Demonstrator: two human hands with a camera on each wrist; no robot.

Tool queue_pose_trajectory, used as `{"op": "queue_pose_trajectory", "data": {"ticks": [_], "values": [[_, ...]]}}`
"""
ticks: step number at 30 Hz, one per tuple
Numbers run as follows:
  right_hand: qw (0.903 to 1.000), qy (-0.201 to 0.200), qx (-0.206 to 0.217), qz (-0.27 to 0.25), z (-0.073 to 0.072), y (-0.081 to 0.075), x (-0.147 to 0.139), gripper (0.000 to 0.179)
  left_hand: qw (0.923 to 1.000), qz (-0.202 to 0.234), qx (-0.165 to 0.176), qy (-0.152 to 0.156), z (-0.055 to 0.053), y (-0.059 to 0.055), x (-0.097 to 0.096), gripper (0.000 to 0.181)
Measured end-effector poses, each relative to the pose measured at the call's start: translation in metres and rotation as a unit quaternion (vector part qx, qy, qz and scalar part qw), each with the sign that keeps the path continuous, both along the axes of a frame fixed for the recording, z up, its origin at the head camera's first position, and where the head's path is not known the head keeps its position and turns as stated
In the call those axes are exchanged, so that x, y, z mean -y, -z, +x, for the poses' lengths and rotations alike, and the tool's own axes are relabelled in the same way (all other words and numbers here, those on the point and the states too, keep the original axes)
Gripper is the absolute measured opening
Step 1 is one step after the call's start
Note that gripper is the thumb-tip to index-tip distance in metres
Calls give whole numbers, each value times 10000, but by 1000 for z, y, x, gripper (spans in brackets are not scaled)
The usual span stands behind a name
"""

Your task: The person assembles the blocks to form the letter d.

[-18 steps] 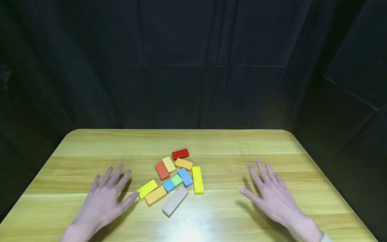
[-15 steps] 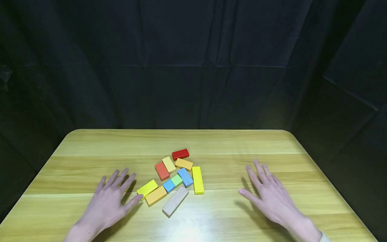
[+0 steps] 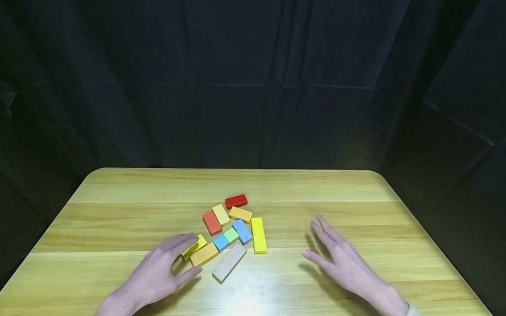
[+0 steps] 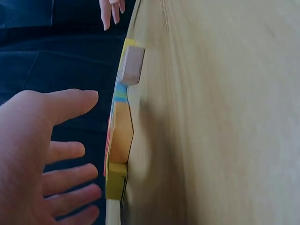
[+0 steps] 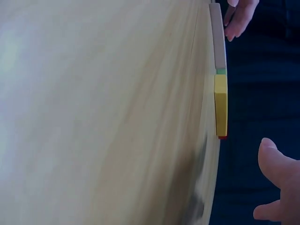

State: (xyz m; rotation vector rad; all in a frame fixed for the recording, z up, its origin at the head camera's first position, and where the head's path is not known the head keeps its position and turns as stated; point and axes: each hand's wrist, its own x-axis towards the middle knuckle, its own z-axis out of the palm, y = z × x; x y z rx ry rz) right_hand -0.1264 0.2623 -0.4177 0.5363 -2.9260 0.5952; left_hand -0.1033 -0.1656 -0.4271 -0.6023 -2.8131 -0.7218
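Observation:
My left hand (image 3: 160, 270) hovers at the left end of a group of coloured blocks, its fingers overlapping a short yellow block (image 3: 197, 245) in the head view. Its thumb is spread away, below an orange block (image 3: 204, 254); in the left wrist view there is a gap between thumb and blocks. A speckled grey block (image 3: 230, 262) lies just right of that thumb. My right hand (image 3: 345, 267) is held over the table at the right, fingers extended and thumb apart, holding nothing. The long yellow block (image 3: 258, 235) is the block nearest to it.
Further blocks lie flat in the group: dark red (image 3: 236, 201), light red (image 3: 212, 223), cream (image 3: 221, 215), small orange (image 3: 240, 214), two blue (image 3: 242, 231) and green (image 3: 231, 235). The wooden table (image 3: 316, 188) ends at a dark curtain (image 3: 253, 123).
My left hand has moved right, over the short yellow block, with its fingers drawn closer together. The right hand has shifted slightly left. The blocks look unmoved.

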Motion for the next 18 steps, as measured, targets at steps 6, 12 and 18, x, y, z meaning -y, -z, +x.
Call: {"op": "queue_pose_trajectory", "data": {"ticks": [6,12,18], "values": [[9991,-165,-195,-351,-3,4,4,75,9980,440,101,434,3,0,-9,60],[9969,-327,-348,-622,-7,10,8,72,9912,809,582,875,2,-3,-20,58],[9957,-421,-272,-783,-11,14,14,75,9835,939,1036,1146,-1,-3,-32,62]]}}
